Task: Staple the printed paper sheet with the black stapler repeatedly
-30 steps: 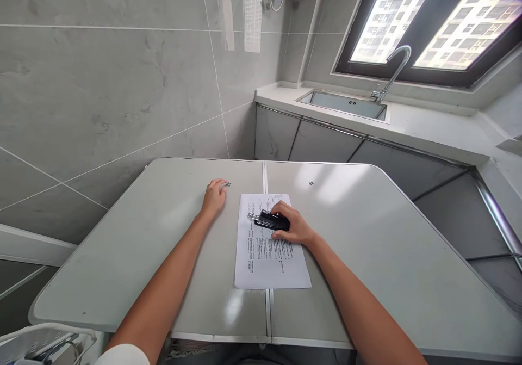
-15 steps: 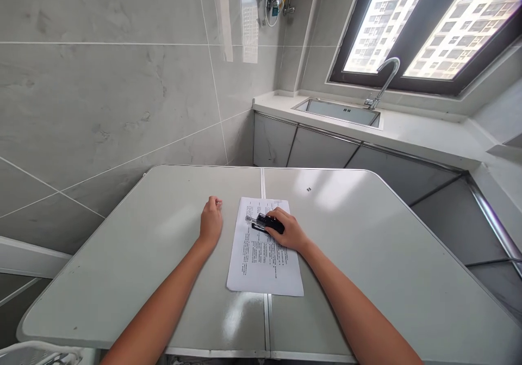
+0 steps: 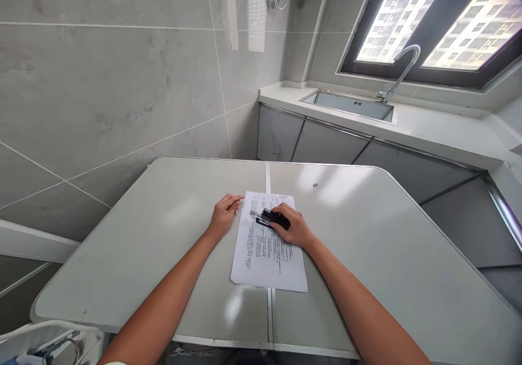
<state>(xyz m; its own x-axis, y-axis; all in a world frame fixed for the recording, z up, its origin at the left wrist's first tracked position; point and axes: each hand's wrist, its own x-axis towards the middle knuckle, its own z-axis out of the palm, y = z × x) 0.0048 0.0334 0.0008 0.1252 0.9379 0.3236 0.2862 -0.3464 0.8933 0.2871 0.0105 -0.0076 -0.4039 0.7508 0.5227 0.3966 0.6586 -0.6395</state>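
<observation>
1. My right hand is wrapped around a black stapler, thumb on the near side and fingers over the far side, closed firmly enough to grip its body.
2. The stapler is above the upper half of a printed paper, pointing left; a slim metallic piece juts from its left end, and a dark lower part shows beneath. I cannot tell whether its underside touches the paper.
3. My left hand is at the paper's left, near the upper left corner. Its index finger stretches toward that corner while the other fingers curl inward; I cannot tell whether they pinch anything small.
4. The paper lies flat and slightly askew on the pale table, across the seam where its 2 panels meet.
5. On the right panel, beyond the paper and near the table's far edge, are 2 short dark strips, side by side and too small to make out in detail.
6. At the lower left, beside the table, is a white basket with some items in it.
7. Beyond the table, a white countertop holds a sink and a curved chrome faucet, below a dark-framed window.
</observation>
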